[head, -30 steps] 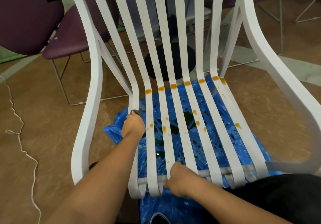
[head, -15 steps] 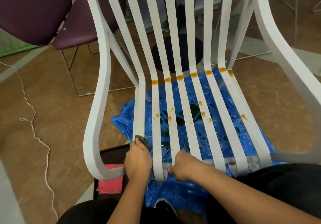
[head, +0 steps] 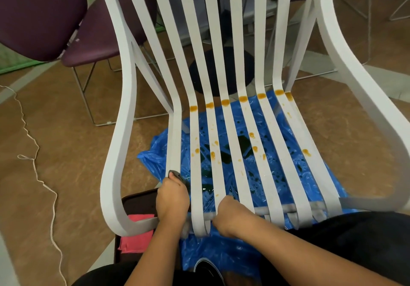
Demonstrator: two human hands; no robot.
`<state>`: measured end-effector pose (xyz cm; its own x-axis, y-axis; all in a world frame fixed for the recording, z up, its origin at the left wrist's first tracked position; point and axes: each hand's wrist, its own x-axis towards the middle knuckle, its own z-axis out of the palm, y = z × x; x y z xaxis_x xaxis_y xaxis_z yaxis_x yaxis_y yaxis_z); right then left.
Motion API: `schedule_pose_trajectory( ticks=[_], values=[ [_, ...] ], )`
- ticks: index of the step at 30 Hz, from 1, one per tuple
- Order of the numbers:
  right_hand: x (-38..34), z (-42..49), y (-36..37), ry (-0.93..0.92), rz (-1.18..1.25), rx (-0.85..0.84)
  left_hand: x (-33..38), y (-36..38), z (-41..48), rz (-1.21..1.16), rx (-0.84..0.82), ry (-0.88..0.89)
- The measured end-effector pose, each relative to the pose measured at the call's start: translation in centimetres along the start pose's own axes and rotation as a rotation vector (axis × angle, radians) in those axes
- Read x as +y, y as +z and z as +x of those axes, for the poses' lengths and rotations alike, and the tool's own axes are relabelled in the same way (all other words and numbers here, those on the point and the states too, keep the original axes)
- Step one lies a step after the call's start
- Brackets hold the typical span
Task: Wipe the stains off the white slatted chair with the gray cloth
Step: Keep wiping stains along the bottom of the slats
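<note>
left hand (head: 172, 199) is gripping the gray cloth (head: 176, 174) against the chair (head: 124, 112), leftmost slat. right hand (head: 230, 217) is clutching the chair front.

My left hand (head: 172, 199) covers most of the gray cloth (head: 175, 173); only a small corner peeks out above it. The fingers of my right hand (head: 230, 217) curl under the white chair (head: 123, 119), out of sight. The chair's top is cut off at the frame's upper edge.
</note>
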<state>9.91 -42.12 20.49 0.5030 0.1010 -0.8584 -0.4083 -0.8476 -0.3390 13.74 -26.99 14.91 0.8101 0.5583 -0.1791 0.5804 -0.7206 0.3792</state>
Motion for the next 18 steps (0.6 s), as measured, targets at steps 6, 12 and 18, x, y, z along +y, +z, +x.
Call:
schedule_pose_trajectory(
  ticks=[6,12,18],
  values=[
    [-0.4,-0.6,-0.2,0.021,0.038,0.003,4.0,1.1,5.9,0.11,-0.035,0.118],
    [-0.2,-0.7,-0.6,0.01,0.117,-0.006,7.8,1.6,10.0,0.212,-0.037,0.157],
    [-0.7,-0.6,-1.2,0.023,0.084,-0.009,10.5,2.4,14.1,0.2,-0.08,0.149]
  ],
)
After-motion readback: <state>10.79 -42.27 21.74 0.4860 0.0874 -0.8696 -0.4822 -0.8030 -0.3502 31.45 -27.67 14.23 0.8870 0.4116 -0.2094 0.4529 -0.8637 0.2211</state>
